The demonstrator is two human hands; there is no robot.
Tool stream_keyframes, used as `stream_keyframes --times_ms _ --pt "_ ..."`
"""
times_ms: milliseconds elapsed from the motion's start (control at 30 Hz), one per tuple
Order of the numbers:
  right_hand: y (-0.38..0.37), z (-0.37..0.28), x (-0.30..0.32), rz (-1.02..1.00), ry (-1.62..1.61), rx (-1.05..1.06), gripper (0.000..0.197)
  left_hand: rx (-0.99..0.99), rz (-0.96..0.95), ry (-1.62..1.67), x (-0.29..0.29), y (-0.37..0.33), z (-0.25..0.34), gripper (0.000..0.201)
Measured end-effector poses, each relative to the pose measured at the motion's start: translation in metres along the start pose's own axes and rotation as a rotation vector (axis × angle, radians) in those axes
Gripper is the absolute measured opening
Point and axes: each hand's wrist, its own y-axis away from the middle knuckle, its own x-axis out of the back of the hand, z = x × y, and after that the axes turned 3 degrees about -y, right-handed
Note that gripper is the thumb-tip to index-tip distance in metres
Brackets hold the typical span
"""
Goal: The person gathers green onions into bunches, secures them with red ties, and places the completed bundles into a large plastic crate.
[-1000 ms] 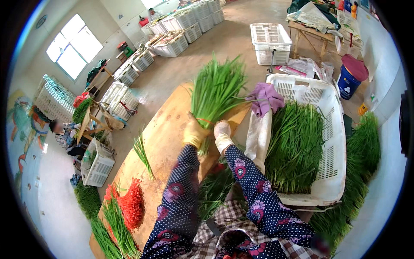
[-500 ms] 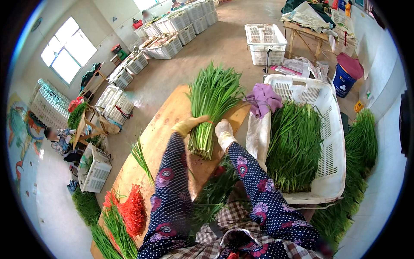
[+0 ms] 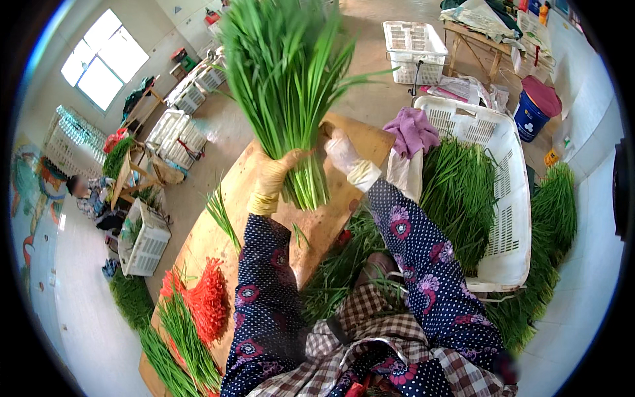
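Above the wooden board, an upright bunch of garlic chives is held with its leaves fanned upward and its pale stems hanging down. My left hand, in a yellowish glove, is wrapped round the stems from the left. At the bunch's right side is my gloved right hand, its fingers curled together close to the stems; what they pinch is hidden. A few loose chives lie on the wooden board. Nearer me on the left are a heap of red ties and more chives.
Right of the board stands a white crate of chives, a purple cloth over its corner. More chives lie along the right wall. Farther off are another white crate and a blue bucket. A person sits at far left.
The bunch has come up off the board, closer to me and slightly left, with my left hand round it. My right hand has risen alongside it.
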Motion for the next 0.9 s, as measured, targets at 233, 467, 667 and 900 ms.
stream_keyframes --times_ms 233,467,667,900 --pt "0.057 0.01 -0.036 -0.04 -0.059 -0.21 0.033 0.431 -0.302 -0.46 0.051 0.067 -0.068 0.06" --pt "0.095 0.072 -0.043 -0.024 0.037 -0.243 0.032 0.224 -0.077 -0.109 0.036 0.093 -0.09 0.049" --pt "0.098 0.082 -0.046 -0.066 0.066 -0.225 0.031 -0.011 0.226 -0.234 0.026 0.088 -0.09 0.086" --pt "0.109 0.098 -0.025 -0.062 0.127 -0.23 0.03 0.069 0.192 -0.362 0.001 0.103 -0.089 0.054"
